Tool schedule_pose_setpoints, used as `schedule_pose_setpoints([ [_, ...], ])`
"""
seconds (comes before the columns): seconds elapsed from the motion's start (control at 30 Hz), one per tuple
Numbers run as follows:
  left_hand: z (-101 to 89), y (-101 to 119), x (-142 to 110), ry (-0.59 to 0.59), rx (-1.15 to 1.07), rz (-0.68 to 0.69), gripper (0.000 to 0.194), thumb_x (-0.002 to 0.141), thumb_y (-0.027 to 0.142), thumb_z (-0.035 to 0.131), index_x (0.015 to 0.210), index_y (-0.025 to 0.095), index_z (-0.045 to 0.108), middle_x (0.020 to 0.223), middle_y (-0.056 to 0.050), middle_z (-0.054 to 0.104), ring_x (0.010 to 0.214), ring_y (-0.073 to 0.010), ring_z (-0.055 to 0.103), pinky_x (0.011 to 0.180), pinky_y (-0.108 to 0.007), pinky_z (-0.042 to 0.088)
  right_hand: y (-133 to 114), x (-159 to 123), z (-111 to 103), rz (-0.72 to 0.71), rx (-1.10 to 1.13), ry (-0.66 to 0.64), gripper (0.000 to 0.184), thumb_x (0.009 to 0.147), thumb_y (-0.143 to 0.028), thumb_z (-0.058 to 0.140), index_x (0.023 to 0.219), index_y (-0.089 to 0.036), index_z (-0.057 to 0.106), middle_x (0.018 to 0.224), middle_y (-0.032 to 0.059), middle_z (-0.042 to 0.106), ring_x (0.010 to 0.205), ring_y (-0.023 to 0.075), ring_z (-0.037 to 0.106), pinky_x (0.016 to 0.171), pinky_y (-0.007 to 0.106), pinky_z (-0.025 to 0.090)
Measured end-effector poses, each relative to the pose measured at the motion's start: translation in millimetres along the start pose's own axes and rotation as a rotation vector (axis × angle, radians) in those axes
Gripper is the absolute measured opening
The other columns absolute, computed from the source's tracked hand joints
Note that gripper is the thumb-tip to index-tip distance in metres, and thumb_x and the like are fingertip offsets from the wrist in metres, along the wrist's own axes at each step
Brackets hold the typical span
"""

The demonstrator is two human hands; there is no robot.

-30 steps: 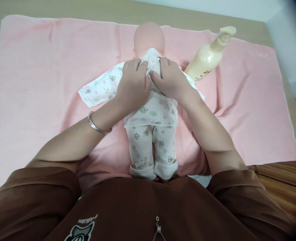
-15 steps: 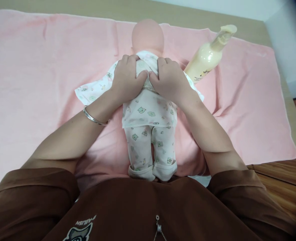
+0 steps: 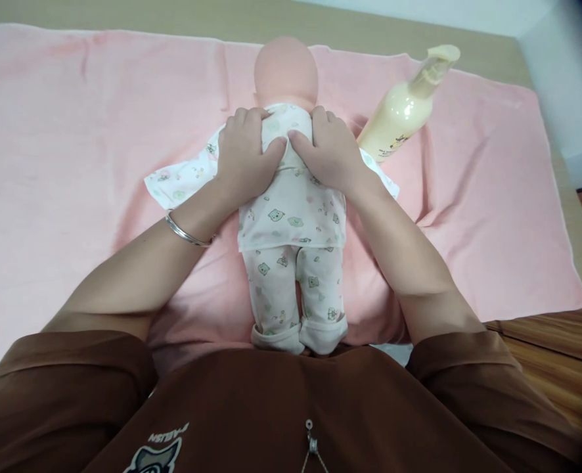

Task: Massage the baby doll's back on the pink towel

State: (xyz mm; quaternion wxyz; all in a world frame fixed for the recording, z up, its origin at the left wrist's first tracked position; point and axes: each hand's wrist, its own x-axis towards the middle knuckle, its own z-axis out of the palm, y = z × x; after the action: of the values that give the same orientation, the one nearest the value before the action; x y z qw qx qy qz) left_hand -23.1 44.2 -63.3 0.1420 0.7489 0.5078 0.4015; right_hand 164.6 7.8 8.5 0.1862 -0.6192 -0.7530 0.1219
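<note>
A baby doll in a white printed shirt and trousers lies on a pink towel, its bald head pointing away from me. My left hand is curled over the doll's left shoulder, and my right hand over its right shoulder. Both thumbs press on the upper back and nearly touch in the middle. The fingertips are hidden over the shoulders. A loose shirt sleeve lies spread to the left.
A cream pump bottle lies tilted on the towel just right of my right hand. A silver bangle sits on my left wrist. The towel covers a wooden table; wooden flooring shows at right.
The bunched shirt collar that both hands were gripping has been smoothed down over the doll's upper back. My hands have slid slightly outward onto the shoulders.
</note>
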Motion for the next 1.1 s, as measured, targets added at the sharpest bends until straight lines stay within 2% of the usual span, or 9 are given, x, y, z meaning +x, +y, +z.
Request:
schedule_pose_setpoints([
  [0.23, -4.5, 8, 0, -0.025, 0.005, -0.064, 0.049, 0.092, 0.064, 0.053, 0.127, 0.030, 0.058, 0.122, -0.006, 0.061, 0.116, -0.0369, 0.044, 0.102, -0.058, 0.028, -8, -6, -7, -0.010, -0.015, -0.012, 0.046, 0.103, -0.057, 0.033, 0.120, -0.021, 0.056, 0.127, 0.0164, 0.063, 0.120, 0.0343, 0.056, 0.108, 0.052, 0.046],
  [0.37, -7.2, 13, -2, -0.007, -0.016, -0.046, 0.045, 0.093, 0.064, 0.051, 0.123, 0.033, 0.060, 0.118, -0.007, 0.063, 0.115, -0.0365, 0.046, 0.102, -0.058, 0.032, -22, -18, -20, -0.101, -0.088, 0.070, 0.050, 0.094, -0.033, 0.051, 0.143, -0.022, 0.048, 0.165, 0.0083, 0.034, 0.154, 0.0321, 0.028, 0.127, 0.049, 0.031],
  [0.47, -7.2, 15, -3, 0.010, -0.013, -0.037, 0.041, 0.092, 0.062, 0.051, 0.121, 0.034, 0.059, 0.116, -0.007, 0.063, 0.113, -0.0354, 0.047, 0.100, -0.057, 0.033, -34, -28, -22, -0.137, -0.157, 0.236, 0.060, 0.089, -0.014, 0.048, 0.149, -0.014, 0.045, 0.172, 0.0098, 0.021, 0.160, 0.0280, 0.019, 0.132, 0.047, 0.024],
  [0.63, -3.5, 16, -1, 0.034, 0.005, -0.038, 0.038, 0.089, 0.055, 0.051, 0.117, 0.030, 0.059, 0.111, -0.009, 0.062, 0.107, -0.0334, 0.048, 0.099, -0.055, 0.034, -38, -32, -8, -0.076, -0.159, 0.070, 0.051, 0.099, -0.021, 0.041, 0.150, -0.022, 0.044, 0.169, 0.0087, 0.031, 0.156, 0.0355, 0.028, 0.124, 0.065, 0.033],
  [0.7, -2.7, 16, -1, 0.028, -0.002, -0.043, 0.040, 0.090, 0.057, 0.049, 0.118, 0.030, 0.058, 0.113, -0.009, 0.061, 0.109, -0.0336, 0.046, 0.099, -0.055, 0.032, -37, -32, -11, -0.101, -0.137, 0.056, 0.051, 0.098, -0.023, 0.042, 0.150, -0.023, 0.045, 0.168, 0.0059, 0.032, 0.155, 0.0320, 0.031, 0.125, 0.062, 0.034],
  [0.83, -4.6, 13, 0, -0.014, 0.010, -0.052, 0.048, 0.090, 0.065, 0.043, 0.124, 0.033, 0.055, 0.118, -0.008, 0.061, 0.112, -0.0350, 0.044, 0.100, -0.055, 0.028, -39, -35, -21, -0.134, -0.121, 0.216, 0.057, 0.096, -0.023, 0.044, 0.153, -0.033, 0.041, 0.169, -0.0036, 0.029, 0.158, 0.0186, 0.026, 0.129, 0.045, 0.035],
  [0.9, -5.8, 13, 0, -0.066, 0.079, -0.064, 0.051, 0.092, 0.067, 0.037, 0.128, 0.034, 0.052, 0.122, -0.008, 0.060, 0.115, -0.0348, 0.043, 0.100, -0.054, 0.026, -41, -36, -19, -0.141, -0.148, 0.207, 0.058, 0.096, -0.021, 0.044, 0.153, -0.028, 0.042, 0.169, 0.0007, 0.030, 0.158, 0.0204, 0.027, 0.128, 0.046, 0.035],
  [1.0, -5.3, 12, 2, -0.135, 0.202, -0.091, 0.054, 0.097, 0.066, 0.026, 0.134, 0.033, 0.047, 0.128, -0.006, 0.058, 0.119, -0.0321, 0.042, 0.101, -0.049, 0.024, -42, -35, -10, -0.182, -0.187, 0.044, 0.052, 0.096, -0.017, 0.043, 0.148, -0.017, 0.049, 0.165, 0.0109, 0.038, 0.154, 0.0296, 0.035, 0.127, 0.056, 0.034],
  [1.1, -2.5, 10, 2, -0.078, 0.162, -0.074, 0.054, 0.096, 0.068, 0.027, 0.130, 0.032, 0.050, 0.123, -0.006, 0.060, 0.114, -0.0312, 0.043, 0.099, -0.048, 0.025, -42, -35, -11, -0.219, -0.199, 0.019, 0.053, 0.095, -0.015, 0.046, 0.148, -0.019, 0.049, 0.165, 0.0106, 0.039, 0.152, 0.0280, 0.038, 0.124, 0.055, 0.038],
])
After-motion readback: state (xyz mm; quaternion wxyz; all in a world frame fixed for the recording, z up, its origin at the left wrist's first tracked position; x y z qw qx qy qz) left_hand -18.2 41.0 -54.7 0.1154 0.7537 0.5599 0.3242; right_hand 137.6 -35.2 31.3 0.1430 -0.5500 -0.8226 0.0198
